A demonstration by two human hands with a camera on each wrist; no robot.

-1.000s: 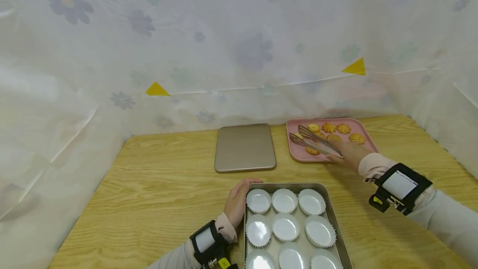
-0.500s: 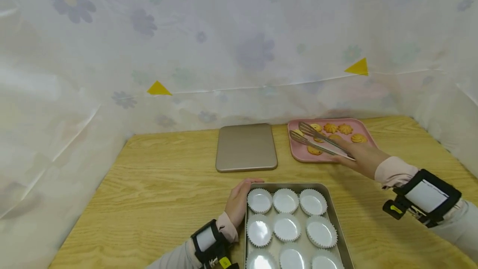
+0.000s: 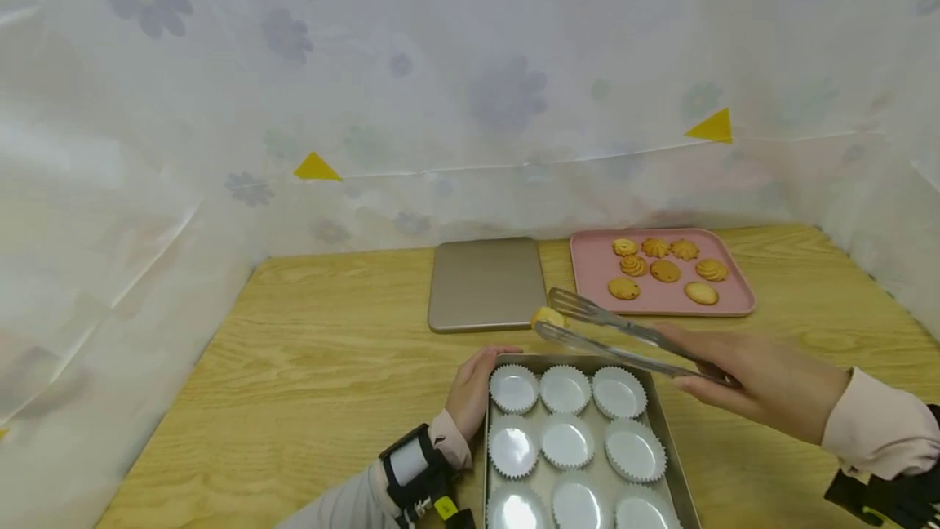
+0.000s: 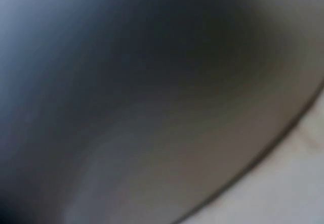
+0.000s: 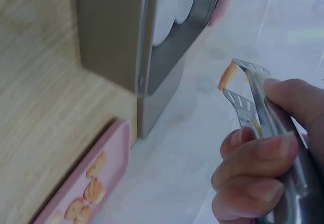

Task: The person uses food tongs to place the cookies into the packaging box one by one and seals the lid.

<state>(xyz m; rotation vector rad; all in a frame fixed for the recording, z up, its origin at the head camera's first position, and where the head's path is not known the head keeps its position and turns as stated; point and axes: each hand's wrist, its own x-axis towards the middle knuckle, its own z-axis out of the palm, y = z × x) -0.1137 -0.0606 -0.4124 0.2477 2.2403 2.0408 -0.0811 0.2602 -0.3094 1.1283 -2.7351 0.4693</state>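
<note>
My right hand [image 3: 764, 382] grips metal tongs [image 3: 633, 326], slotted at the ends. Between their tips is a small golden cookie [image 3: 547, 317], seen edge-on in the right wrist view. Tongs and cookie hang near the far rim of a deep baking pan [image 3: 604, 476] set with several white fluted paper cups [image 3: 565, 388]. My left hand [image 3: 467, 394] holds the pan at its far left corner, fingers bent over the far rim. Dark blur fills most of the left wrist view, hiding that hand's work.
A pink tray [image 3: 591, 268] with several cookies [image 3: 665, 271] stands at the back right of the wooden table [image 3: 308, 366]. To its left is a flat brown metal sheet [image 3: 485, 288]. Behind the table hangs a flowered plastic curtain [image 3: 441, 88].
My right hand has come back and leftward from the pink tray with the tongs, which now carry a cookie in front of the brown sheet. My left hand stays on the pan.
</note>
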